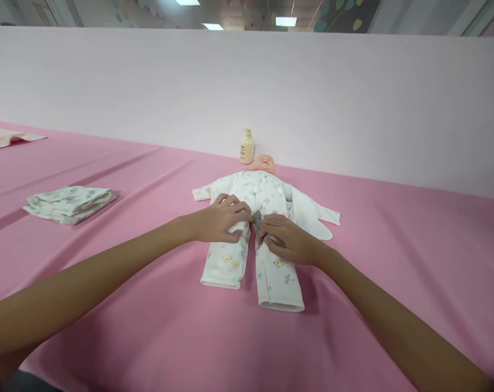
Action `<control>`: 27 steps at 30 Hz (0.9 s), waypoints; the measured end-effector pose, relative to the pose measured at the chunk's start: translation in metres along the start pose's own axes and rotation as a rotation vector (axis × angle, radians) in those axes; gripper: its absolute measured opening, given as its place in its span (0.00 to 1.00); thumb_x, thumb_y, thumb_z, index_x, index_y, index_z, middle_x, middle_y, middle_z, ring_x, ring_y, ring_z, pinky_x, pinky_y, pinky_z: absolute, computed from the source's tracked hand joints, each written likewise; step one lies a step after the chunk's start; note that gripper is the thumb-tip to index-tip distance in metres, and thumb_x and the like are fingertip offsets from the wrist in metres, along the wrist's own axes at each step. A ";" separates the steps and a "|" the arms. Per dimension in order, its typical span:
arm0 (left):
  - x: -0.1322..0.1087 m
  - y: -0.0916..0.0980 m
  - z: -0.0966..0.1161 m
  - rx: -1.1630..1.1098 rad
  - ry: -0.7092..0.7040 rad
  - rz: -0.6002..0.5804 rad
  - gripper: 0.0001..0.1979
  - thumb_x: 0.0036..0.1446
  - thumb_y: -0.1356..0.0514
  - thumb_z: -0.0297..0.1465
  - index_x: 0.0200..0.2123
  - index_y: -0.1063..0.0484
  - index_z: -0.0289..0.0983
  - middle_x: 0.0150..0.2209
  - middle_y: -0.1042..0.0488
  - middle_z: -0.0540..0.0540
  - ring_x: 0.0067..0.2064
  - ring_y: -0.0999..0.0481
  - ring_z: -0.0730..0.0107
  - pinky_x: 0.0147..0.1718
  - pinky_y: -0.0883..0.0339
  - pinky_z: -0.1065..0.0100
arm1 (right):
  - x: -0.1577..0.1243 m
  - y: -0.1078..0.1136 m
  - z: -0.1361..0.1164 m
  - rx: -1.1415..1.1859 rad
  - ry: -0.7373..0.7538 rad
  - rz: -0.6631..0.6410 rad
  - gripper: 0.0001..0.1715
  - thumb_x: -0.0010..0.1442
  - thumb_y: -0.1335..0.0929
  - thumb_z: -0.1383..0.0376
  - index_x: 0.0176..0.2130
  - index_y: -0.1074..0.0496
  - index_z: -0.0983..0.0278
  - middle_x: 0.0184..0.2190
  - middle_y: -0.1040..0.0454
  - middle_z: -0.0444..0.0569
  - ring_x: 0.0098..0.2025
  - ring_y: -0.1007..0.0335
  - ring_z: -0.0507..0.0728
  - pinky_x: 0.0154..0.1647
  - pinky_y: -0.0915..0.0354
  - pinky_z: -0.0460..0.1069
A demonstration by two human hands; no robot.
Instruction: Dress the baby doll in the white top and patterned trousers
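Note:
A baby doll (pixel 263 163) lies on its back, head toward the wall, in a white baby outfit (pixel 227 264) printed with small bears. The sleeves spread out to both sides, and the two legs of the outfit point toward me. My left hand (pixel 226 219) rests over the top of the left leg, fingers bent onto the cloth near the crotch. Close beside it, my right hand (pixel 285 238) pinches fabric at the inner edge of the right leg. A small grey patch shows between the hands. A plain white flap (pixel 312 213) lies spread at the doll's right-hand side in view.
Behind the doll's head a cream pump bottle (pixel 247 148) stands against the white wall (pixel 247 81). A folded printed cloth (pixel 70 204) lies to the left on the pink sheet (pixel 157 337). Farther left is a pale pink cloth (pixel 5 138).

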State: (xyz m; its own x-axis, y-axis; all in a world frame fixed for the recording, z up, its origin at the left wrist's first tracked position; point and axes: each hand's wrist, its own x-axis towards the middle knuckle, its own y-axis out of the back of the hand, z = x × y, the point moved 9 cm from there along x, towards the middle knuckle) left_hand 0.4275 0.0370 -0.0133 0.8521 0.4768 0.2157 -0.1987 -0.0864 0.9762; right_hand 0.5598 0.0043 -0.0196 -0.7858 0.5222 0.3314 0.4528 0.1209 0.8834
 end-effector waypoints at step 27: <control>0.012 0.029 0.014 0.302 0.219 -0.012 0.07 0.56 0.38 0.30 0.39 0.25 0.36 0.50 0.27 0.36 0.46 0.29 0.52 0.33 0.32 0.57 | 0.055 0.000 -0.008 -0.602 -0.309 -0.255 0.15 0.67 0.31 0.58 0.42 0.21 0.68 0.45 0.22 0.60 0.53 0.33 0.68 0.53 0.37 0.61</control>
State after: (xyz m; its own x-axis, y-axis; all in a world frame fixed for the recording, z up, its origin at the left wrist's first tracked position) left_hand 0.4386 0.0275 0.0182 0.7234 0.6522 0.2266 -0.0101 -0.3181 0.9480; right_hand 0.5132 0.0262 0.0019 -0.6410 0.7652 0.0609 -0.1091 -0.1693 0.9795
